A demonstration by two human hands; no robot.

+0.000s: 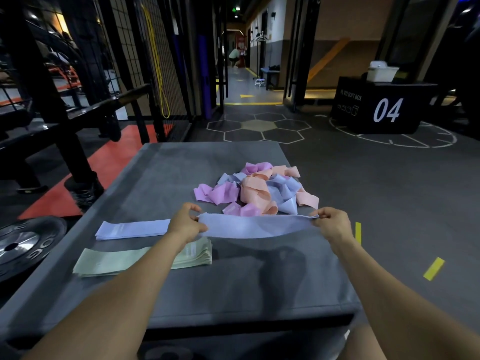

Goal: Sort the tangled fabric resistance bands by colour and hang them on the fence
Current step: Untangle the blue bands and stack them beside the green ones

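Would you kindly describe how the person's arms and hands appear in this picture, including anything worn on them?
Both arms are bare from the bottom edge of the picture to the fingers: no sleeves show. The left hand and right hand wear no gloves, and no watch, bracelet or ring is visible on either wrist or hand. No markings can be made out in this dim light.

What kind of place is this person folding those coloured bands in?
Most likely a gym. A barbell weight plate lies on the floor at left, a black soft jump box marked 04 stands on agility markings, and dark equipment racks stand at left.
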